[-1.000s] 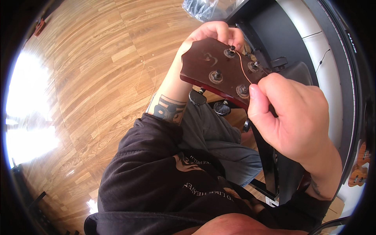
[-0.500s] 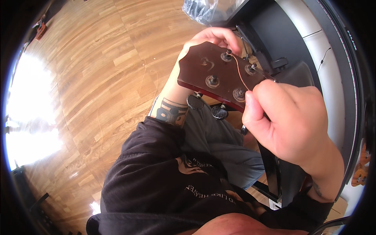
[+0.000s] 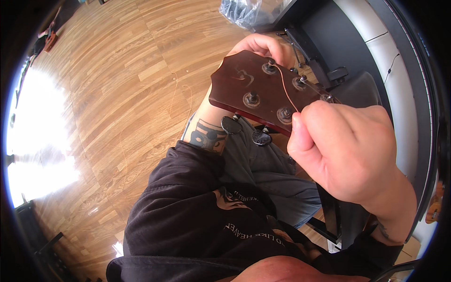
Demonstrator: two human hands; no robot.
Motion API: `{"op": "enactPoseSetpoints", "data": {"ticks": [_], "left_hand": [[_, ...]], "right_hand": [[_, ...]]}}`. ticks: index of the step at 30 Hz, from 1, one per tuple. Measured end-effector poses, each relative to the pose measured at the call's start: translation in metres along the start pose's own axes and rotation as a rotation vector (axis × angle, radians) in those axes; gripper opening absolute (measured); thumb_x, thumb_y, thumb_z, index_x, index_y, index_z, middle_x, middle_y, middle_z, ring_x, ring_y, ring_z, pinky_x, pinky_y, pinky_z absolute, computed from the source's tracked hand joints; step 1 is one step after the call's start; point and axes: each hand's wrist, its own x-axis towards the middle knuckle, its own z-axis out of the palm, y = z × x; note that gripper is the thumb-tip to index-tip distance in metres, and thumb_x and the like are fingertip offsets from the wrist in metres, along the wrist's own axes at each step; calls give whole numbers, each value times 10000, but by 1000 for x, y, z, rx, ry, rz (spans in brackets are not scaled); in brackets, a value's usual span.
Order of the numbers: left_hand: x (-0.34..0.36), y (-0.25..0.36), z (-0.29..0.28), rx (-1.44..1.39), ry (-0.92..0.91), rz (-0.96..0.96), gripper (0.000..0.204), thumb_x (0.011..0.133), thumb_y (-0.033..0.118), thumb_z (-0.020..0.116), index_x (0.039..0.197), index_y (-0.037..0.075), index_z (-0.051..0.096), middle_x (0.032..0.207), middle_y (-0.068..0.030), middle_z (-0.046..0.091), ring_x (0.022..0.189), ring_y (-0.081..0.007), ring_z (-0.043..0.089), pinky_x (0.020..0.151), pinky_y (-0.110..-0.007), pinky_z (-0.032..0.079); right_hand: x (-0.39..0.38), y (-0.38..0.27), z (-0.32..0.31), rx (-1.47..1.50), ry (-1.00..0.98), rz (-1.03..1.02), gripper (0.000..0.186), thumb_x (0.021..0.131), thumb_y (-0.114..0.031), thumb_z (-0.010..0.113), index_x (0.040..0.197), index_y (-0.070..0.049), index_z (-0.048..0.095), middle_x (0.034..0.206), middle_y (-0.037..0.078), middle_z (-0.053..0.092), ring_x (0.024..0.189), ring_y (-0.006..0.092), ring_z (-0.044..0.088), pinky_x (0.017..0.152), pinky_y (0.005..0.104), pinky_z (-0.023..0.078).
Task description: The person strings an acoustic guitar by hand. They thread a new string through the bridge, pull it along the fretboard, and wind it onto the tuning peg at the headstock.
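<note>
A dark brown guitar headstock (image 3: pixel 244 77) is held out before me, tilted, with round metal tuning posts on its face. One copper-coloured guitar string (image 3: pixel 284 87) runs from the far-left tuning post (image 3: pixel 269 66) to my right hand (image 3: pixel 350 145). That hand is closed, pinching the string between thumb and forefinger above the headstock's near side. My left hand (image 3: pixel 260 44) reaches behind the headstock, its fingers curled at the far edge beside that post; what they grip is hidden. Two dark tuning buttons (image 3: pixel 231 125) stick out along the near edge.
Thin loose string (image 3: pixel 187 87) lies on the wooden floor (image 3: pixel 117 61) to the left. Clear plastic wrapping (image 3: pixel 242 13) sits at the far side. A black stand with a keyboard edge (image 3: pixel 418 61) curves along the right. My jeans-clad leg (image 3: pixel 282 192) is below the headstock.
The headstock has shifted slightly left and turned a little. My right hand keeps its pinch on the string, nearly in place; my left hand stays curled at the far edge.
</note>
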Motion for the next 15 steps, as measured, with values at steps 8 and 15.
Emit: {"op": "enactPoseSetpoints", "data": {"ticks": [8,15], "left_hand": [[-5,9,9,-116,127,-107,326,952,301,754,996,-5,654,912,-135,605,873,-219,570,746,-330,515],[-3,3,-13,-135,-63,-48,327,933,312,771,1026,29,637,983,-120,604,931,-214,607,802,-354,540]], "right_hand": [[0,0,1,-25,7,8,239,813,44,755,747,-43,542,585,70,493,447,259,511,413,363,381],[3,1,3,-12,24,-14,248,824,37,746,745,-47,528,576,69,484,440,261,500,411,368,375]]}}
